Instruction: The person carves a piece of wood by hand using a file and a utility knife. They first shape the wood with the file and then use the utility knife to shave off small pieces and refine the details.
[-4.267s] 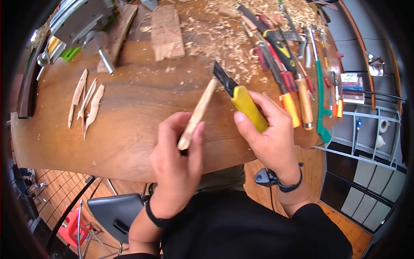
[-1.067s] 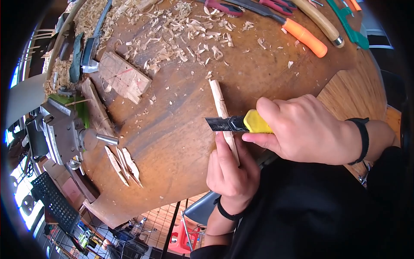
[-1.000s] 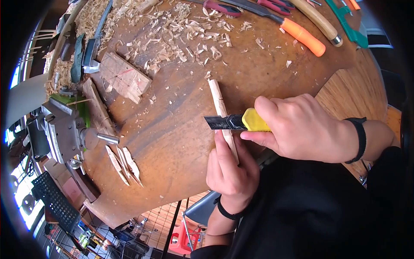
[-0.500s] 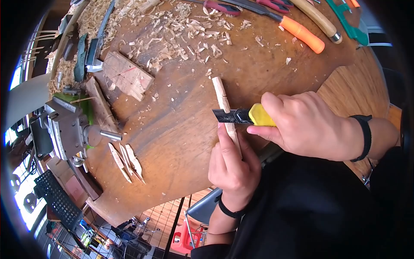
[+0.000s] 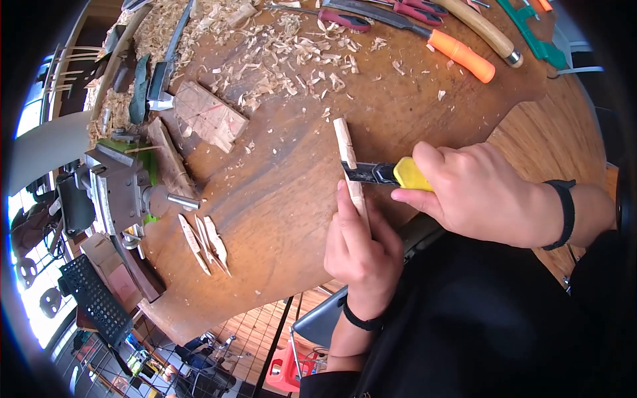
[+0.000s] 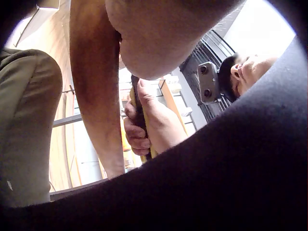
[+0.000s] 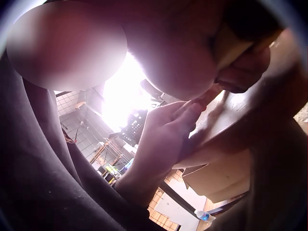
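Note:
My left hand (image 5: pixel 361 255) grips the lower part of a slim, pale wood stick (image 5: pixel 343 134), whose far end points away over the table. The stick has small notches and cut faces along it. In my right hand (image 5: pixel 488 196) is a yellow-handled utility knife (image 5: pixel 410 174), its dark blade (image 5: pixel 368 173) lying across the stick just above my left fingertips. The blade's tip is at the stick's left edge. In the left wrist view, the right hand (image 6: pixel 161 120) is wrapped round the knife handle. The left hand (image 7: pixel 161 139) also shows in the right wrist view.
Several thin carved wood pieces (image 5: pixel 211 242) lie left on the wooden table (image 5: pixel 279 232). A metal vise (image 5: pixel 116 192) stands at the left edge near a flat board (image 5: pixel 209 116). Shavings (image 5: pixel 285 50) cover the back; an orange-handled tool (image 5: pixel 461 56) lies back right.
From 4.3 seconds ago, the knife has come from beside the stick to across it, and the right hand has turned over. Over the last half second the blade has shifted right across the stick.

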The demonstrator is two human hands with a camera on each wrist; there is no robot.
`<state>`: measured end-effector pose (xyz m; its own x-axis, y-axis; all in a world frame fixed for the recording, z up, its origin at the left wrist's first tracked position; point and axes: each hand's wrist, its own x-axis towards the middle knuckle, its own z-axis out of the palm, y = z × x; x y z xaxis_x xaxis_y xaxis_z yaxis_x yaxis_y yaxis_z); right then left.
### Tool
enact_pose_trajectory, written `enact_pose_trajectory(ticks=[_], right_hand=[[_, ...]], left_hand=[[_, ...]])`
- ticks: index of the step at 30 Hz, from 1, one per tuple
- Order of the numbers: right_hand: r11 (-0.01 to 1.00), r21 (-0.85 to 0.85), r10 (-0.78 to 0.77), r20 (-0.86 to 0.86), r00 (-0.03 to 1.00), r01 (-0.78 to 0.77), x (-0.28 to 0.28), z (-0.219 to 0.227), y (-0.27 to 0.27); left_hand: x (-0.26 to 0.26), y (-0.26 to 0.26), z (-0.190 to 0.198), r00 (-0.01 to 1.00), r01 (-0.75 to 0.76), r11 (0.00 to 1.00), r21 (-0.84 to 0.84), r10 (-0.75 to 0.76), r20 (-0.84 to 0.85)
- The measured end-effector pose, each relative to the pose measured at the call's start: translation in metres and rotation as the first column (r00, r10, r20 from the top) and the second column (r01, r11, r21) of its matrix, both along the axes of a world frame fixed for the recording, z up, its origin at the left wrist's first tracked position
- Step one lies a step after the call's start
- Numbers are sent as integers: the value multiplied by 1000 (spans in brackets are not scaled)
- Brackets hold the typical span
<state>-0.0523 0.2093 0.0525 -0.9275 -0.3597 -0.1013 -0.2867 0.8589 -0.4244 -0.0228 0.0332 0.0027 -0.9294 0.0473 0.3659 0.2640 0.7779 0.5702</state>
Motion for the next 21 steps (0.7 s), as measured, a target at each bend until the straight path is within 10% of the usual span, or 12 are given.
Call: enact_pose_trajectory(ticks=[10, 21], right_hand=[[994, 80, -63, -185, 981, 79, -48, -12, -2], [994, -101, 49, 44, 998, -44, -14, -1, 14]], left_hand=[[8, 3, -7, 987, 119, 981, -156, -134, -86], [5, 5, 1, 999, 42, 997, -65, -40, 30]])
